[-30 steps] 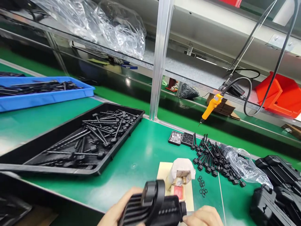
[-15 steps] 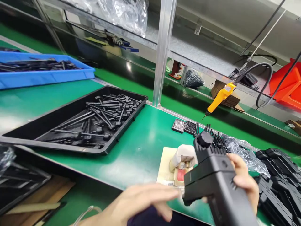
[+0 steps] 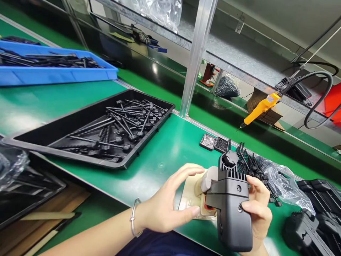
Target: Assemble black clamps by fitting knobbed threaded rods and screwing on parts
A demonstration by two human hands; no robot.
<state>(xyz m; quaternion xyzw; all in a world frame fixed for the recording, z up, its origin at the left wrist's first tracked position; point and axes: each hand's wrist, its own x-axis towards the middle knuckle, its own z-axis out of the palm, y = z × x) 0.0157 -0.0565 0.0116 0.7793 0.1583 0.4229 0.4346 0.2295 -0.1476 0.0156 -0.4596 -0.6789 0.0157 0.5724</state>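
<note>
My right hand (image 3: 258, 209) is wrapped round a black plastic housing (image 3: 232, 202), held upright above the green bench, its ribbed round end pointing away from me. My left hand (image 3: 170, 201) hovers just left of the housing with fingers spread and curved, holding nothing. Under both hands sits a small beige jig (image 3: 190, 193) with a white-wrapped block and a red part. Behind the housing lies a pile of black screws-with-knobs (image 3: 253, 167) beside a clear plastic bag (image 3: 285, 185).
A black tray (image 3: 39, 133) of long black bolts lies at left, a blue tray (image 3: 58, 74) behind it. Two small dishes of tiny parts (image 3: 214, 142) sit mid-bench. A yellow electric screwdriver (image 3: 262, 108) hangs at right. More black housings (image 3: 317, 217) are stacked far right.
The housing went from both hands low in front of me into my right hand alone and was turned upright. My left hand let go and opened beside it.
</note>
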